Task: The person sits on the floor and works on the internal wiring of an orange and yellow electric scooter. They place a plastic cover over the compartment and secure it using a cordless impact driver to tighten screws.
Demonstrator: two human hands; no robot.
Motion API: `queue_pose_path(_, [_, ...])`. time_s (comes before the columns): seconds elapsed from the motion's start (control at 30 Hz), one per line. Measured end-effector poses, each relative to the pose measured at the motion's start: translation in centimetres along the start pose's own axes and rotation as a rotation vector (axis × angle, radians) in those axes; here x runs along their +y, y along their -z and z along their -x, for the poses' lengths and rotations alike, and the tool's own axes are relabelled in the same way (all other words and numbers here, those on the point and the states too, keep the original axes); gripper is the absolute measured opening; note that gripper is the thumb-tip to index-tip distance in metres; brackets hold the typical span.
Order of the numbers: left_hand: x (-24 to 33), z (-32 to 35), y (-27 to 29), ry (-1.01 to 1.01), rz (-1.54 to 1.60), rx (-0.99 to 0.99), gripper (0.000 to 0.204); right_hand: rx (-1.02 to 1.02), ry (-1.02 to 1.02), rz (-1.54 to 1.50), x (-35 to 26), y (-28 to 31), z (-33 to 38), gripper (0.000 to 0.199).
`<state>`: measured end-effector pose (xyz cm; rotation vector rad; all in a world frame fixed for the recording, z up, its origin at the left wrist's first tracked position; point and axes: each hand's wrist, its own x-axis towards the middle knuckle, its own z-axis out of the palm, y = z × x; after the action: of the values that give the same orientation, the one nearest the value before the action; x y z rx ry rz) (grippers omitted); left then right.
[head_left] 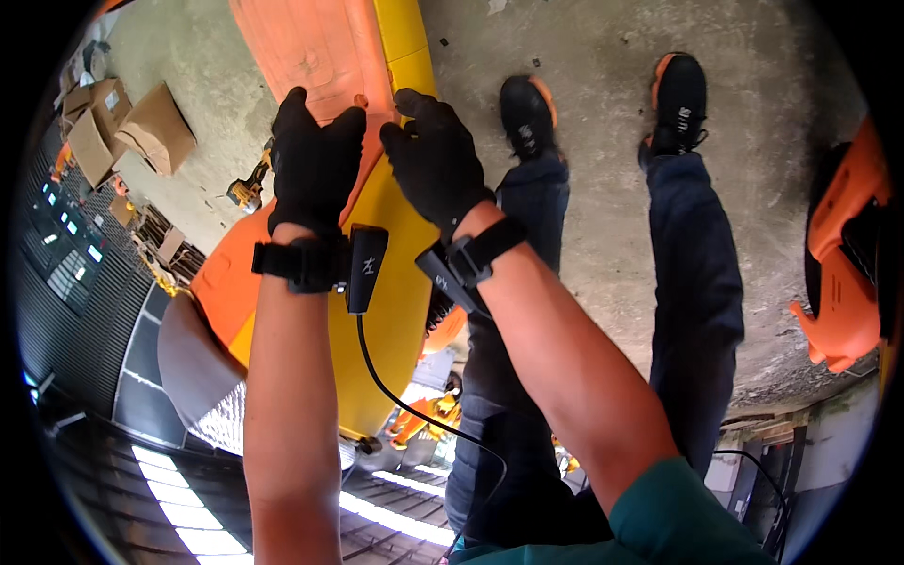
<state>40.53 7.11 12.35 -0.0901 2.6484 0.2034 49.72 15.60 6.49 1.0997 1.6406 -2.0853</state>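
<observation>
Both my hands wear black gloves and wrist straps with small black devices. My left hand (pixel 315 160) grips the edge of an orange panel (pixel 311 47) that lies against a long yellow beam (pixel 395 282). My right hand (pixel 435 155) pinches the same panel edge where it meets the yellow beam, close beside my left hand. A black cable runs down from my left wrist device. My dark trousers and black shoes (pixel 527 113) show on the concrete floor (pixel 603 56) to the right.
Cardboard boxes (pixel 155 127) lie at the upper left, with a yellow power drill (pixel 248 191) on the floor near them. An orange machine part (pixel 843 273) sits at the right edge. Dark grated flooring (pixel 85 311) and lit strips fill the lower left.
</observation>
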Motion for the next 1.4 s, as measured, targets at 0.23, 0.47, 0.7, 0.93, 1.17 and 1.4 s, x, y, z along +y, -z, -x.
queue_pose_path(0.23, [0.0,-0.3,-2.3,-0.192,-0.058,-0.132,0.07,0.09,0.041,-0.142,0.1,-1.1,-0.2,0.031])
queue_pose_path(0.47, [1.0,-1.0,-3.5,-0.084,0.008,-0.072,0.067,0.057,-0.092,-0.229,0.0,-1.1,-0.6,0.032])
queue_pose_path(0.7, [2.3,-2.1,-4.0,-0.024,-0.107,-0.038,0.07,-0.07,-0.265,-0.411,-0.9,0.2,-1.0,0.029])
queue_pose_path(0.93, [2.0,-2.9,-4.9,-0.195,-0.184,0.067,0.076,-0.071,-0.212,-0.346,-0.9,0.6,-1.2,0.022])
queue_pose_path(1.17, [2.9,-3.2,-5.3,-0.196,-0.219,0.062,0.081,-0.145,-0.25,-0.295,-0.5,1.4,-1.4,0.021])
queue_pose_path(1.4, [2.8,-3.0,-5.6,-0.244,-0.263,0.071,0.085,-0.255,-0.4,-0.293,-1.8,3.9,-2.8,0.027])
